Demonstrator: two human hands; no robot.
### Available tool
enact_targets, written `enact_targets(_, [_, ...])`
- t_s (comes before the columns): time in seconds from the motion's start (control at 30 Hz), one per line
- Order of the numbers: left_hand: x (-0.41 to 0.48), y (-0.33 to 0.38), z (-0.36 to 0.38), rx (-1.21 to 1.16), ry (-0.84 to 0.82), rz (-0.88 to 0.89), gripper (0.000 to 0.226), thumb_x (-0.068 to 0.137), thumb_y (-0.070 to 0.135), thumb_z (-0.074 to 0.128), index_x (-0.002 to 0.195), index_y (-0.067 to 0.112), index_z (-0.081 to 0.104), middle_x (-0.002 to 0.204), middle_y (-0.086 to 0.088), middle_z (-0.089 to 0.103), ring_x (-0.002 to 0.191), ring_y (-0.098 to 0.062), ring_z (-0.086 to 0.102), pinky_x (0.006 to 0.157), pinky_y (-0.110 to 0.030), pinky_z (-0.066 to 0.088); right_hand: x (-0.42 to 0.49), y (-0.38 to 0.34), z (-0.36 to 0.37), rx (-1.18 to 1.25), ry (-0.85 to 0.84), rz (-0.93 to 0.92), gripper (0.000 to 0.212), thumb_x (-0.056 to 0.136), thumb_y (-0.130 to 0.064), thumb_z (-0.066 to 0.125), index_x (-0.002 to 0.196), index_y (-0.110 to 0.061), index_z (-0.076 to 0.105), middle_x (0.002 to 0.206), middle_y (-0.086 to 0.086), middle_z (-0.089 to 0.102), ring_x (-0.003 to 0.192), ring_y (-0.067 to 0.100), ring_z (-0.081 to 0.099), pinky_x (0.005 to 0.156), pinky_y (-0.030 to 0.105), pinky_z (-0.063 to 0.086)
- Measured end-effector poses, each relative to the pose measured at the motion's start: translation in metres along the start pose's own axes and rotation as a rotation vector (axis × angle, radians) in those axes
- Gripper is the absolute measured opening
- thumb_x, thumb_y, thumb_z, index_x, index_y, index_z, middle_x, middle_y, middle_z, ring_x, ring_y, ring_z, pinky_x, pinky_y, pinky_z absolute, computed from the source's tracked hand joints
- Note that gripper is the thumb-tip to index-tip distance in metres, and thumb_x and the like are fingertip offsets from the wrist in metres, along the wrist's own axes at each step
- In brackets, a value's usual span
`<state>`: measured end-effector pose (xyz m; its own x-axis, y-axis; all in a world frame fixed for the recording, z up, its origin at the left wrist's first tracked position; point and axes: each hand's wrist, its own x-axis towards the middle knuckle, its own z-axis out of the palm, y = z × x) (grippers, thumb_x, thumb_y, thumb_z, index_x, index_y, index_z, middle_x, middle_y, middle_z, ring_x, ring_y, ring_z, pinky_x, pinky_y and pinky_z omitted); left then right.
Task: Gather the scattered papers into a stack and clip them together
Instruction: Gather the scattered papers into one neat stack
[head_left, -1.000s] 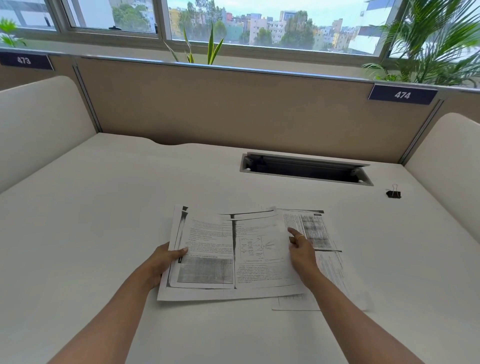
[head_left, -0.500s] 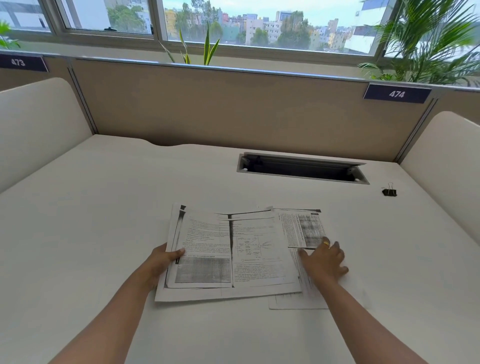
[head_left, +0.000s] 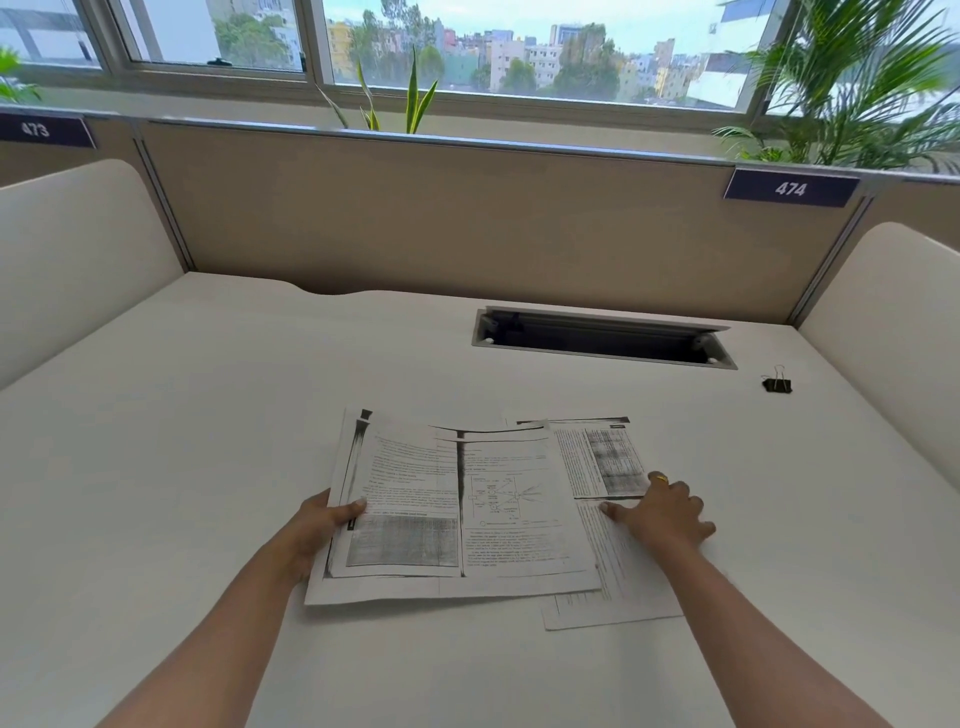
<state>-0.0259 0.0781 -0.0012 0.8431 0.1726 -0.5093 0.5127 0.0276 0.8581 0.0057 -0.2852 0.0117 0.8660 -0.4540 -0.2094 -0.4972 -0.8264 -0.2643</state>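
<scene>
Several photocopied papers (head_left: 457, 499) lie overlapped on the white desk (head_left: 208, 415) in front of me. My left hand (head_left: 319, 530) grips the left edge of the top sheets, thumb on the page. A further sheet (head_left: 608, 462) sticks out to the right from under them. My right hand (head_left: 665, 512) lies flat on that sheet with its fingers spread, a ring on one finger. A small black binder clip (head_left: 777, 384) sits by itself at the far right of the desk, well away from both hands.
A rectangular cable slot (head_left: 602, 343) is cut into the desk behind the papers. Beige partitions (head_left: 441, 218) close off the back, and cream side panels (head_left: 72, 260) stand left and right. Plants (head_left: 857, 88) and windows rise beyond the partition.
My right hand moved from the middle of the top sheets out to the right, onto the sheet sticking out there, and spread flat. My left hand kept its grip on the left edge.
</scene>
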Motion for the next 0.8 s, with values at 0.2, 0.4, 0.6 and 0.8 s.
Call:
enact_targets(0.2, [-0.002, 0.001, 0.002, 0.002, -0.005, 0.018, 0.019, 0.089, 0.012, 0.057, 0.107, 0.008, 0.054, 0.094, -0.011, 0.067, 0.091, -0.034, 0.064, 0.081, -0.042, 0.052, 0.004, 0.003, -0.007, 0.008, -0.052, 0.060, 0.114, 0.059, -0.066, 0.071, 0.144, -0.015, 0.013, 0.144, 0.015, 0.030, 0.134, 0.032, 0.026, 0.105, 0.050, 0.028])
enact_targets(0.4, [-0.004, 0.002, 0.004, 0.000, -0.007, 0.023, 0.021, 0.089, 0.010, 0.057, 0.109, 0.007, 0.054, 0.095, -0.013, 0.066, 0.088, -0.033, 0.064, 0.077, -0.040, 0.053, 0.006, 0.001, -0.014, 0.024, -0.080, 0.093, 0.125, 0.050, -0.062, 0.079, 0.143, -0.015, 0.012, 0.141, 0.018, 0.030, 0.132, 0.035, 0.028, 0.104, 0.049, 0.029])
enact_targets(0.6, [-0.003, 0.001, 0.002, -0.014, 0.011, 0.015, 0.035, 0.088, 0.010, 0.058, 0.121, 0.000, 0.052, 0.114, -0.023, 0.063, 0.100, -0.039, 0.063, 0.084, -0.043, 0.052, 0.009, -0.004, -0.015, 0.129, -0.115, 0.169, 0.129, 0.048, -0.049, 0.086, 0.144, -0.015, 0.007, 0.140, 0.022, 0.028, 0.129, 0.038, 0.034, 0.105, 0.048, 0.029])
enact_targets(0.8, [-0.001, 0.000, 0.001, -0.017, 0.018, 0.004, 0.036, 0.088, 0.011, 0.059, 0.121, 0.000, 0.051, 0.114, -0.023, 0.064, 0.100, -0.038, 0.063, 0.087, -0.047, 0.051, 0.014, 0.003, -0.008, 0.267, -0.153, 0.194, 0.120, 0.047, -0.046, 0.087, 0.139, -0.011, 0.018, 0.135, 0.018, 0.045, 0.125, 0.039, 0.041, 0.103, 0.049, 0.029])
